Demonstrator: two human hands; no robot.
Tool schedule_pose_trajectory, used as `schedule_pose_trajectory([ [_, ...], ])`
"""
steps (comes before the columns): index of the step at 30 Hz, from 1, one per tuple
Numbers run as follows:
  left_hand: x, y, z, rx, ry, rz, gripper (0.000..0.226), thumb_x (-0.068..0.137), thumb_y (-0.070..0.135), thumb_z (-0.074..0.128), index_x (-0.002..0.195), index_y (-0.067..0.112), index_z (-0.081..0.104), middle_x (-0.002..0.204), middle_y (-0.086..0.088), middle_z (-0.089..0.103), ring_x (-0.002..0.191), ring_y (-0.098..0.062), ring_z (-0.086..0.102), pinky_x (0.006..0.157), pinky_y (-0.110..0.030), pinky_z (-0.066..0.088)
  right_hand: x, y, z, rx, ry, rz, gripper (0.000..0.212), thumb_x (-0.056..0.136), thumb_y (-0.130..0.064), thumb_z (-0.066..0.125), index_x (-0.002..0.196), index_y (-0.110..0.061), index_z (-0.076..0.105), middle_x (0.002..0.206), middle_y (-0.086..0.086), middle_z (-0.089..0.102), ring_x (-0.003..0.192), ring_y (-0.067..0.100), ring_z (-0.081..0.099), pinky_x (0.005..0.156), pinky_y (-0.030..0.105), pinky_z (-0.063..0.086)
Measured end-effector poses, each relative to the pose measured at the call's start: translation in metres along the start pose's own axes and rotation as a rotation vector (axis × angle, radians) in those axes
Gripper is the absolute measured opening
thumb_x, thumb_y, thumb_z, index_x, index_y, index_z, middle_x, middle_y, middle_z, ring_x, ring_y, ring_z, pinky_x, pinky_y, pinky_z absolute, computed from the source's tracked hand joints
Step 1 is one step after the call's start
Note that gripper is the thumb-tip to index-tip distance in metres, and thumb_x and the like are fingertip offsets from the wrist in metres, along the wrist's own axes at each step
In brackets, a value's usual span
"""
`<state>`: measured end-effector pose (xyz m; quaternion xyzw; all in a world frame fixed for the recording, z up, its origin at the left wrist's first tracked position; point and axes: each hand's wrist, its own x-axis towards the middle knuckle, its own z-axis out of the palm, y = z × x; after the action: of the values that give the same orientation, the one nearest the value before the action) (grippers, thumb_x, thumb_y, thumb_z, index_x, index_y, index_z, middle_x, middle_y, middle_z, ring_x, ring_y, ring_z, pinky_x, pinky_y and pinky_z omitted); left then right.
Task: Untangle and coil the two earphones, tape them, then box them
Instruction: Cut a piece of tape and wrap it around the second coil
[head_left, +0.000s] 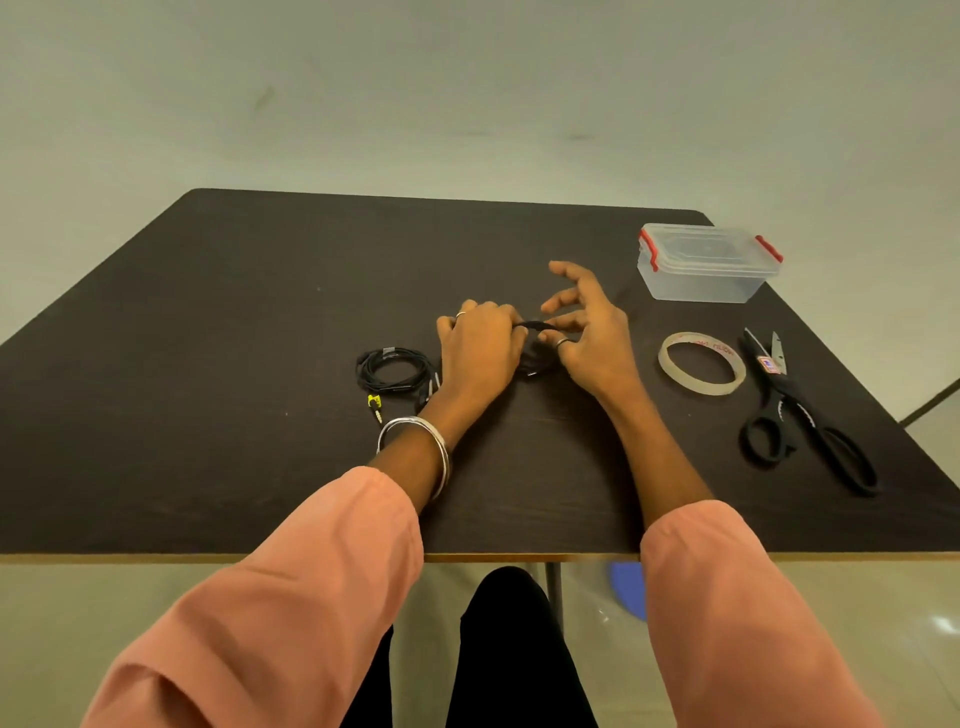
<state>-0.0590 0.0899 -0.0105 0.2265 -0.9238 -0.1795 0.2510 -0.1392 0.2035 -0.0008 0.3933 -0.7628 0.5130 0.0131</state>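
Both hands are bunched together mid-table over one black earphone (535, 332). The left hand (480, 351) has its fingers curled around the cable bundle. The right hand (589, 332) pinches the same cable near the thumb while its other fingers fan out loose and point up toward the far edge. The bit of cable showing between the hands runs roughly left to right. The rest of it sits under the palms, so I can't tell how neatly it's coiled.

The second earphone (395, 370) lies just left of the left wrist, already wound into a flat loop on the dark table (234, 322). Its yellow-tipped plug (375, 406) pokes out toward the near edge.

Off to the right sit a tape roll (701, 364) lying flat and black scissors (802, 415) with the handles toward me. A clear box (706, 265) with red clips is at the far right corner, lid on.
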Motion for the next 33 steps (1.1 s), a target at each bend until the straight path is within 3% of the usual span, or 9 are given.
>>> schedule_pose_trajectory([
  [2, 0.0, -0.001, 0.001, -0.108, -0.014, -0.015, 0.019, 0.095, 0.027, 0.052, 0.105, 0.019, 0.066, 0.095, 0.001, 0.069, 0.1, -0.019, 0.057, 0.088, -0.036, 0.033, 0.0, 0.001, 0.0, -0.005, 0.033, -0.016, 0.073, 0.078, 0.014, 0.065, 0.135, -0.025, 0.042, 0.1, 0.007, 0.059, 0.077, 0.014, 0.068, 0.074, 0.025, 0.058],
  [4, -0.001, -0.004, 0.001, -0.309, -0.035, -0.05, 0.017, 0.093, 0.025, 0.057, 0.101, 0.018, 0.069, 0.088, 0.0, 0.072, 0.09, -0.018, 0.064, 0.089, -0.036, 0.045, -0.001, 0.0, -0.001, 0.022, 0.057, -0.019, 0.072, 0.078, 0.013, 0.066, 0.134, -0.024, 0.043, 0.099, 0.005, 0.061, 0.076, 0.011, 0.068, 0.073, 0.024, 0.057],
  [7, -0.002, -0.005, -0.006, -0.483, -0.037, -0.102, 0.018, 0.092, 0.018, 0.061, 0.103, 0.01, 0.073, 0.089, -0.005, 0.074, 0.087, -0.017, 0.068, 0.085, -0.028, 0.051, -0.002, 0.0, -0.003, 0.072, 0.071, -0.016, 0.072, 0.075, 0.002, 0.074, 0.133, -0.027, 0.042, 0.096, -0.002, 0.064, 0.09, 0.007, 0.066, 0.082, 0.024, 0.054],
  [11, -0.003, -0.005, -0.008, -0.482, -0.054, -0.11, 0.025, 0.09, 0.014, 0.063, 0.114, 0.009, 0.069, 0.11, -0.01, 0.071, 0.105, -0.018, 0.064, 0.095, -0.025, 0.046, -0.003, 0.0, -0.005, 0.066, 0.038, -0.038, 0.071, 0.076, -0.006, 0.076, 0.132, -0.032, 0.04, 0.091, -0.007, 0.067, 0.096, 0.002, 0.062, 0.086, 0.03, 0.046],
  [16, -0.003, -0.007, -0.009, -0.52, -0.097, -0.113, 0.032, 0.088, 0.011, 0.066, 0.119, 0.008, 0.066, 0.118, -0.011, 0.068, 0.113, -0.019, 0.061, 0.097, -0.02, 0.042, -0.002, 0.003, -0.001, 0.031, -0.005, -0.079, 0.069, 0.077, -0.001, 0.073, 0.135, -0.021, 0.042, 0.091, 0.0, 0.065, 0.093, -0.001, 0.06, 0.084, 0.006, 0.04],
  [19, -0.003, -0.008, -0.009, -0.546, -0.118, -0.095, 0.035, 0.087, 0.01, 0.067, 0.121, 0.008, 0.065, 0.12, -0.011, 0.067, 0.115, -0.019, 0.06, 0.101, -0.023, 0.043, -0.001, 0.003, -0.001, 0.017, -0.006, -0.096, 0.068, 0.078, 0.001, 0.072, 0.136, -0.02, 0.042, 0.092, 0.001, 0.064, 0.092, 0.0, 0.06, 0.084, 0.004, 0.041],
  [27, -0.004, -0.007, -0.006, -0.568, -0.062, -0.033, 0.027, 0.088, 0.013, 0.066, 0.115, 0.007, 0.068, 0.11, -0.01, 0.071, 0.102, -0.01, 0.062, 0.076, 0.004, 0.039, -0.002, -0.001, 0.0, -0.026, -0.031, -0.138, 0.07, 0.078, 0.007, 0.068, 0.137, -0.02, 0.042, 0.096, 0.003, 0.061, 0.09, -0.001, 0.059, 0.081, 0.006, 0.045],
  [33, -0.004, -0.007, -0.004, -0.514, -0.011, 0.012, 0.022, 0.089, 0.016, 0.066, 0.109, 0.01, 0.072, 0.1, -0.006, 0.074, 0.088, -0.007, 0.064, 0.072, -0.003, 0.042, -0.002, -0.001, -0.001, -0.037, -0.045, -0.154, 0.07, 0.078, 0.006, 0.068, 0.138, -0.019, 0.042, 0.097, 0.005, 0.062, 0.09, 0.002, 0.059, 0.081, 0.007, 0.045],
])
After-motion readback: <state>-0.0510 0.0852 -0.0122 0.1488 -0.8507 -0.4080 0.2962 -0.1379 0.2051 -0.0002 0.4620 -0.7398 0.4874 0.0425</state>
